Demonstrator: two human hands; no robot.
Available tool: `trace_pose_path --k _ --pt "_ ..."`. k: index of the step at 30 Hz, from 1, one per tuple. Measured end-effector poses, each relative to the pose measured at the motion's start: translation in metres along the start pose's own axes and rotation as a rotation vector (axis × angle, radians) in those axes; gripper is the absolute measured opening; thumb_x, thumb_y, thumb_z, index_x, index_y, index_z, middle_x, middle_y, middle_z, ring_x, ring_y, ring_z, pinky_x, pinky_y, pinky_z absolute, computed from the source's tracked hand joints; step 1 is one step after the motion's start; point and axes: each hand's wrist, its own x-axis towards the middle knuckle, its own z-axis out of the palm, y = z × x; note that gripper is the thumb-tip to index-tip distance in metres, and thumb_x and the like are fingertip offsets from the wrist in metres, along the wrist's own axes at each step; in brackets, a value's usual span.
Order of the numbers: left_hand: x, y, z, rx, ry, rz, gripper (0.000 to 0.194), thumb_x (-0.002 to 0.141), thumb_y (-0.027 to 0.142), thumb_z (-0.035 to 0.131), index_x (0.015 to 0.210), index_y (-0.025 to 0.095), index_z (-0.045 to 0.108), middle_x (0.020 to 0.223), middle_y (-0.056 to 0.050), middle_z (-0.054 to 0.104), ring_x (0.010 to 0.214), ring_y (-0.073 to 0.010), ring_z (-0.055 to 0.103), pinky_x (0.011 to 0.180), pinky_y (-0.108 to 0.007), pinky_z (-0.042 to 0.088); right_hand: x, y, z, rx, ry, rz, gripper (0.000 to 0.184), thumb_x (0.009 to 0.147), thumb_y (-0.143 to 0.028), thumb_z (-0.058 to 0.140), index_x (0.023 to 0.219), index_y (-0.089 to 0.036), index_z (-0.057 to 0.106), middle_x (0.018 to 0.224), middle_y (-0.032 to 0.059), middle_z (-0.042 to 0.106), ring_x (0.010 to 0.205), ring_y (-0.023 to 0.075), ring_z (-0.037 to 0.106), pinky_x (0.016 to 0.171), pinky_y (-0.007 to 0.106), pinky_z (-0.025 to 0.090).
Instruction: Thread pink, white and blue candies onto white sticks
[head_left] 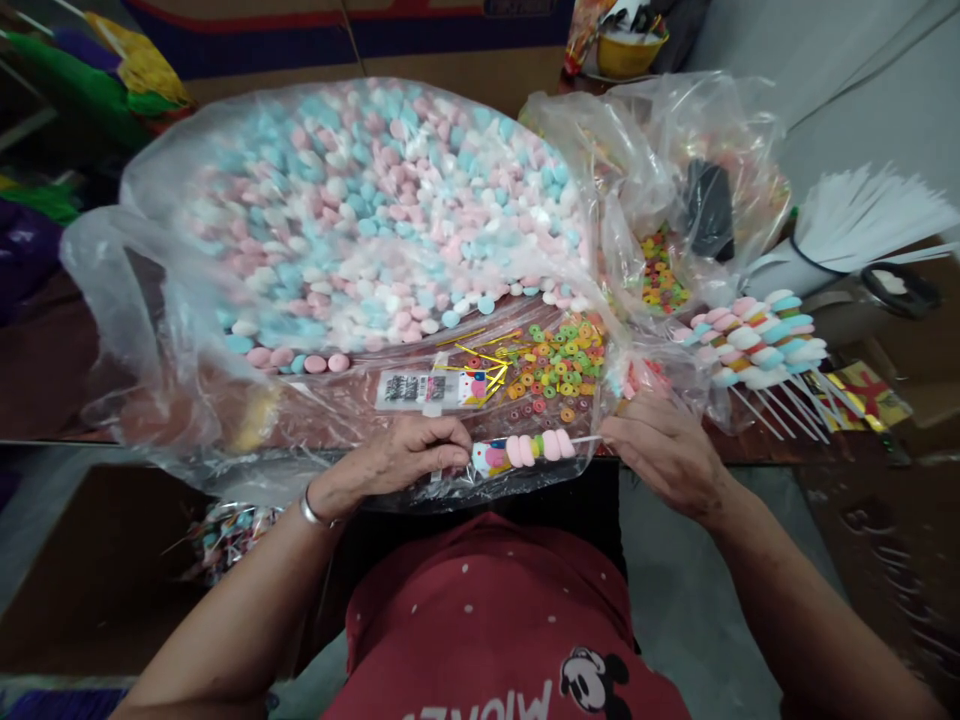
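In the head view, a candy skewer (540,447) with pink and white puffy sweets and a green ring lies level at the table's front edge. My right hand (664,450) pinches the bare end of its white stick. On the other side, my left hand (412,455) is closed on the edge of a clear printed wrapper (487,457), which lies around the skewer's left end. Just beyond are a stack of printed wrappers (427,390), gold twist ties (491,365) and loose ring candies (562,360).
A big clear bag of pink, blue and white sweets (375,210) covers the table's back. At right are finished-looking skewers (757,340), a container of white sticks (862,220) and a bag of ring candies (664,270). A cardboard box (97,570) with wrapped skewers (229,540) stands below left.
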Motion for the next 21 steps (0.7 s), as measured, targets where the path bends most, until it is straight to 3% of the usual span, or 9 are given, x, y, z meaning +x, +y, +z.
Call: trace_pose_path --k 7,12,21 --pt "-0.004 0.023 0.011 -0.024 -0.115 -0.042 0.022 0.088 0.033 0.058 0.100 0.018 0.067 0.080 0.000 0.064 0.070 -0.0125 0.053 0.063 -0.020 0.042 0.001 -0.003 0.002 0.032 -0.044 0.009 0.020 0.097 -0.017 0.040 0.093 -0.017 0.060 0.074 0.0033 0.059 0.070 0.0166 0.052 0.068 0.030 0.044" --pt "-0.005 0.026 0.040 -0.392 -0.129 -0.156 0.024 0.085 0.034 0.062 0.100 0.015 0.063 0.079 -0.001 0.062 0.069 -0.0125 0.053 0.062 -0.023 0.044 0.006 -0.001 -0.002 0.160 -0.181 -0.010 0.026 0.100 -0.020 0.036 0.090 -0.017 0.059 0.074 0.0028 0.057 0.072 0.0155 0.050 0.067 0.029 0.042" --pt "-0.013 0.012 0.078 -0.489 -0.010 -0.194 0.031 0.080 0.030 0.069 0.106 0.016 0.061 0.086 0.000 0.061 0.069 -0.0104 0.051 0.065 -0.023 0.043 0.004 0.003 0.011 0.323 -0.406 -0.093 0.037 0.103 -0.026 0.028 0.082 -0.018 0.057 0.074 0.0026 0.054 0.072 0.0157 0.045 0.069 0.028 0.037"
